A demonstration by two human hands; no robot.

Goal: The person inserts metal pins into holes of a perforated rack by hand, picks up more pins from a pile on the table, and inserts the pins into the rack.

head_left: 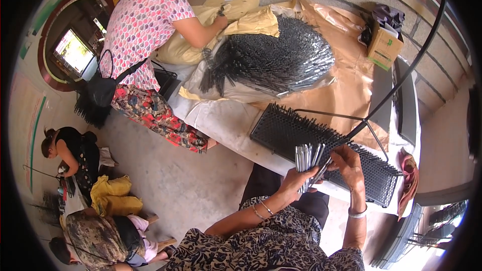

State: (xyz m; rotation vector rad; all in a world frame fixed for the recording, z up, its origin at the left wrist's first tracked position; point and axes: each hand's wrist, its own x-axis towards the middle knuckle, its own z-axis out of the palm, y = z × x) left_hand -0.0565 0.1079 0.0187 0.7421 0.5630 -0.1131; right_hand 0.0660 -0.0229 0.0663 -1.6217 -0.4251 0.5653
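My left hand (292,184) is closed around a bundle of thin silvery metal rods (304,159), which stick up past the fingers. Just right of it, my right hand (348,164) pinches one thin rod (324,166) that slants down toward the left hand. Both hands are at the near edge of a long black perforated rack (281,133). Many dark rod ends stand up out of its holes, thickest along the far side. The right fingertips partly hide the rod they pinch.
A big heap of dark rods (281,60) lies on brown paper (351,85) across the table. A black bar (401,78) slants over the rack. Beyond are a small carton (385,46) and a co-worker (145,30) handling yellow sacks. Two other people work at lower left.
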